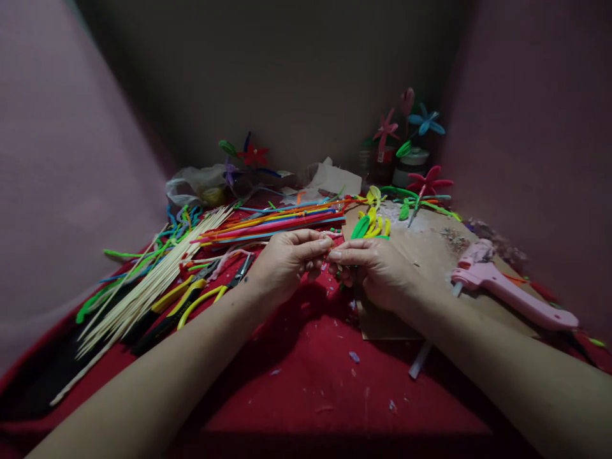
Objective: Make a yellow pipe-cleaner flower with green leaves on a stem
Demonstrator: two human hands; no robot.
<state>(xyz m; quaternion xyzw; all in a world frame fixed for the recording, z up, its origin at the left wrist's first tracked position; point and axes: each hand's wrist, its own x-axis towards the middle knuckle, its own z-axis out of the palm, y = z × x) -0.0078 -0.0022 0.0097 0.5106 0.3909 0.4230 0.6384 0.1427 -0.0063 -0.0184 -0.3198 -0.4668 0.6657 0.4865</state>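
Observation:
My left hand [297,256] and my right hand [367,264] meet fingertip to fingertip above the red cloth [306,382]. Both are closed in a pinch. What lies between the fingers is too small and too dim to name; a speck of orange-red shows there. Just behind my right hand, yellow pipe cleaner loops [382,226] and a green pipe cleaner loop [361,227] appear over the cardboard sheet [433,242]. Beyond my left hand lies a bundle of straight coloured pipe cleaners [282,220].
Wooden sticks [157,277], yellow-handled pliers [174,306] and scissors [239,271] lie left. A pink glue gun [516,287] rests on the cardboard at right. Behind stand a jar [411,164], a blue pipe cleaner flower [425,120] and a plastic bag [196,182].

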